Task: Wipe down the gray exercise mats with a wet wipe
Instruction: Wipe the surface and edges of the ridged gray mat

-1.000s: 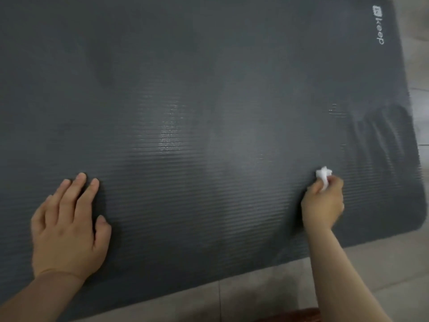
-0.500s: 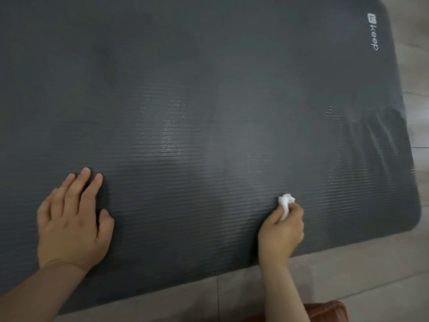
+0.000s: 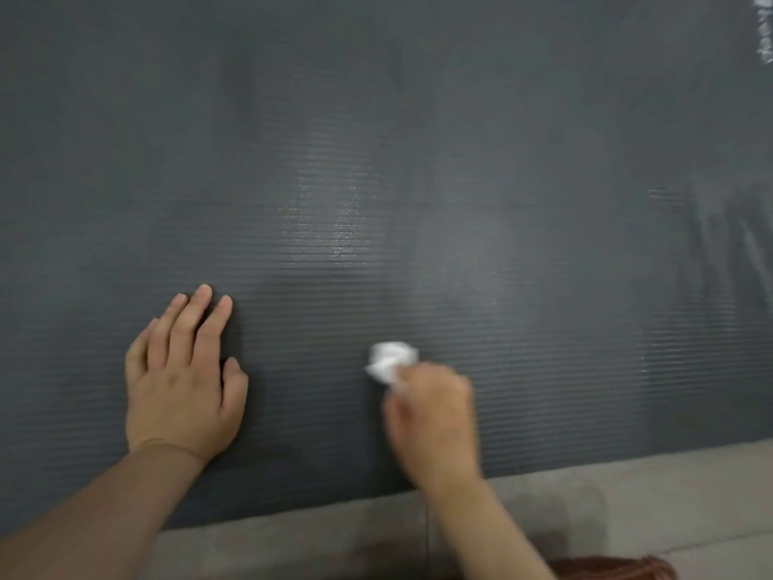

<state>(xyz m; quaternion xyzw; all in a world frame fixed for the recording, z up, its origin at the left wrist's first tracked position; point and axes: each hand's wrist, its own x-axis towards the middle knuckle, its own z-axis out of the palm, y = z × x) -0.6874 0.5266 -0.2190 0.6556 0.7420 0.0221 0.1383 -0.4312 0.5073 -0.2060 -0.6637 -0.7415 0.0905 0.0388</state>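
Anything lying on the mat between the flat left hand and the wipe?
No. In the head view only bare ribbed mat lies between the left hand and the crumpled wet wipe that the right hand grips.

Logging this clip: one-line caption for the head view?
Left hand flat on gray mat; right hand rubs balled wipe along its near edge.

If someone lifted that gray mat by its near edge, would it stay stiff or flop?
Probably flop: the gray mat lies flush on the floor and looks like thin ribbed foam. Likely light too. Its ridges probably resist sliding, though the left hand rests flat on it, perhaps as a brace.
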